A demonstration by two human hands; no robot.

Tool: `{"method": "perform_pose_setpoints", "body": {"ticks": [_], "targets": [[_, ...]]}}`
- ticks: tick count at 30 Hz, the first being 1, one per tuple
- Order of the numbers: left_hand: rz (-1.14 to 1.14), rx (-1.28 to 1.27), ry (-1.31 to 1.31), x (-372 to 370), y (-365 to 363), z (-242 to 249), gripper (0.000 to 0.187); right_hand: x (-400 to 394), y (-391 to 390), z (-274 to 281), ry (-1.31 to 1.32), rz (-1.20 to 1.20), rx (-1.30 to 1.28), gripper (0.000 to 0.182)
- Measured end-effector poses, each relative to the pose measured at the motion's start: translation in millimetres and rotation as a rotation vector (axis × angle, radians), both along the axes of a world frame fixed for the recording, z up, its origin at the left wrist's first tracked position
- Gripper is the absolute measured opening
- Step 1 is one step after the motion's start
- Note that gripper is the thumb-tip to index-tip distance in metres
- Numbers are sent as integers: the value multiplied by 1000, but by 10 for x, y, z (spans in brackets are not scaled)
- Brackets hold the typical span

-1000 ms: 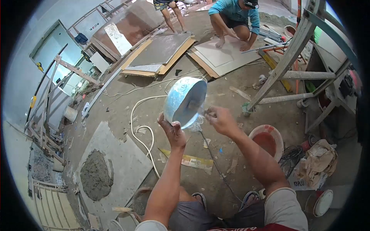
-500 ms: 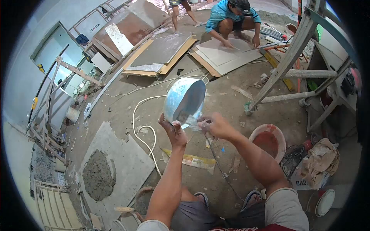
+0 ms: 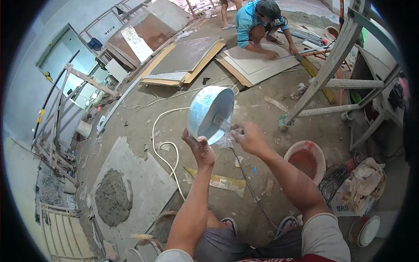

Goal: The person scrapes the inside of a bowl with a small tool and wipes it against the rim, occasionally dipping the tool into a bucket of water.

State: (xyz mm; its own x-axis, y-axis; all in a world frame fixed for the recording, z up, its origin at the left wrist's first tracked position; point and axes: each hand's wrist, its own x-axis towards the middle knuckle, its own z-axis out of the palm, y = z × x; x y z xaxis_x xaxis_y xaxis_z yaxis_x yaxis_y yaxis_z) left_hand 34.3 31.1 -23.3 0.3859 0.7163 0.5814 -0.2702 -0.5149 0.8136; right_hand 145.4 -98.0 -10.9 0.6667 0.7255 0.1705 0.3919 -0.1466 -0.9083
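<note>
A light blue bowl (image 3: 201,109), smeared with white, is held up tilted on its side, its opening turned to the right. My left hand (image 3: 200,150) is closed around its lower rim, fingers behind and thumb in front. My right hand (image 3: 251,140) grips a small flat scraper (image 3: 221,123), whose greyish blade reaches into the bowl against the inner wall. The handle is mostly hidden by my fingers. Some pale, translucent stuff hangs just below the blade, too blurred to name.
A co-worker (image 3: 257,26) squats over a pale panel (image 3: 251,65). Wet mortar (image 3: 113,196) lies on a board at left. A reddish tub (image 3: 321,166) and a wooden trestle (image 3: 321,83) stand at right. A white cable (image 3: 153,131) and a yellow strip (image 3: 222,182) cross the floor.
The scraper has moved up and deeper into the bowl, with my right hand slightly to the right. The co-worker has bent lower over the panel. Another person's legs behind have shifted right.
</note>
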Motion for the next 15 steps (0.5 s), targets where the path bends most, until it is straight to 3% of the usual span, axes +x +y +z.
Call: {"method": "perform_pose_setpoints", "body": {"ticks": [2, 4, 10, 13, 15], "targets": [[52, 86, 104, 5, -3, -34, 85, -45, 10, -23, -30, -1, 17, 25], [52, 85, 73, 12, 50, -61, 84, -137, -54, 149, 220, 198, 48, 25], [94, 97, 48, 9, 6, -43, 80, 57, -24, -1, 174, 18, 42, 24], [93, 75, 45, 24, 27, -50, 77, -69, -20, 37, 309, 213, 69, 25], [78, 48, 25, 20, 48, -56, 75, -20, -43, 93, 373, 201, 56, 28]]}}
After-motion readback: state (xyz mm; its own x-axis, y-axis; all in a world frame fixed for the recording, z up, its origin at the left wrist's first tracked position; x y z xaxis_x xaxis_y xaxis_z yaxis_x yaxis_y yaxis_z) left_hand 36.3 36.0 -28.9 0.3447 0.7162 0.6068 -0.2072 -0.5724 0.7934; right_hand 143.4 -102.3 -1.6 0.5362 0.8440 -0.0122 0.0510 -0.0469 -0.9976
